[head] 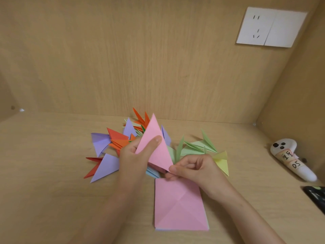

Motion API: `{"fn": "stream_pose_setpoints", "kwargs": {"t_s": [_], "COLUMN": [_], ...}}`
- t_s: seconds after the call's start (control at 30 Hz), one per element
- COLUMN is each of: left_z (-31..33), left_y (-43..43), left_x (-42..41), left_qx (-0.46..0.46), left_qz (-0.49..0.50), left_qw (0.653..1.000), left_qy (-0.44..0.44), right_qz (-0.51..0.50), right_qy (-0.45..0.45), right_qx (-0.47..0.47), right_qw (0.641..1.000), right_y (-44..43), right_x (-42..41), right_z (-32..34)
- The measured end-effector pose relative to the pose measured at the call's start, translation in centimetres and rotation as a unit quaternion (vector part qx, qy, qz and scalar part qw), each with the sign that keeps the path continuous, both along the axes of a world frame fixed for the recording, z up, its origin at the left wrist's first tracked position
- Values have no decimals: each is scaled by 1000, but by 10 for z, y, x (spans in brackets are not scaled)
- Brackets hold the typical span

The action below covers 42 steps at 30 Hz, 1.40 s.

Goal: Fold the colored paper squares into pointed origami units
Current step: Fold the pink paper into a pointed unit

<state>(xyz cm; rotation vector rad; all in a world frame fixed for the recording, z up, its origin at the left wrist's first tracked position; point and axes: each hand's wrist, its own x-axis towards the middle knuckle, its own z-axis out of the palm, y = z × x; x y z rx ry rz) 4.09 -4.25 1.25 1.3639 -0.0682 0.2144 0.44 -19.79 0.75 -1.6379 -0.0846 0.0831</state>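
Dark obj (316, 198) at rt edge is cut off, can't ID. Left hand (131, 155) grips pink triangle (154, 147), thumb on front, above tabletop (52, 164). Right hand (191, 169) pinches its lower corner, fingers curled. Pink square stack (179, 205) lies flat just below.

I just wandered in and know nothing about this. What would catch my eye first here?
The pink paper triangle held up in the middle, gripped by the left hand and pinched at its lower corner by the right hand. Behind it lies a bright heap of pointed folded units in orange, purple, green and yellow; in front, a stack of pink squares.
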Motion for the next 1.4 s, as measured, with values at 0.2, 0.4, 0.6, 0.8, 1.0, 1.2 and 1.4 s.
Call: {"fn": "stream_pose_setpoints", "kwargs": {"t_s": [0.2,0.4,0.6,0.8,1.0,1.2,1.4], "left_z": [0,2,-10,-12,-14,-12,-9], "left_y": [8,0,-9,-9,-9,-9,-8], "left_x": [6,-2,-2,-3,-2,-3,-4], "left_qx": [-47,-13,30,40,66,88,56], "left_qz": [24,-36,-99,-124,-145,-131,-120], "left_qw": [998,999,995,991,987,987,991], "left_qy": [36,6,3,13,2,-4,17], "right_qz": [-11,-76,-82,-91,-94,-93,-92], "right_qy": [-23,-66,-54,-73,-93,-127,-156], "right_qx": [-25,24,74,80,79,26,1], "right_qw": [999,995,992,990,988,987,983], "right_y": [-4,-6,1,1,0,2,4], "right_x": [0,2,5,4,5,7,6], "right_z": [2,5,-2,-3,-3,-9,-8]}}
